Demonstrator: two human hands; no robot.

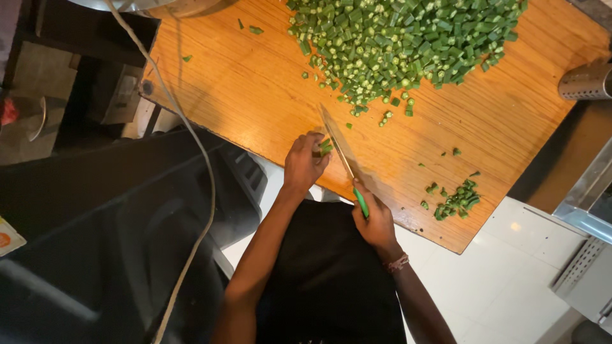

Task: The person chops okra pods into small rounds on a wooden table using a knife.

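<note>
The left hand [303,162] is pinching okra [325,147] against the wooden bench [242,95]; the right hand [375,220] is gripping a green-handled knife [341,150] just beside it, below the heap of chopped pieces [401,41].

Only 1 pkg/label seen: flat white card or packet [7,239] w/ orange patch, far left edge, lying on dark surface, mostly cut off by frame. No signs, no screens visible.
</note>
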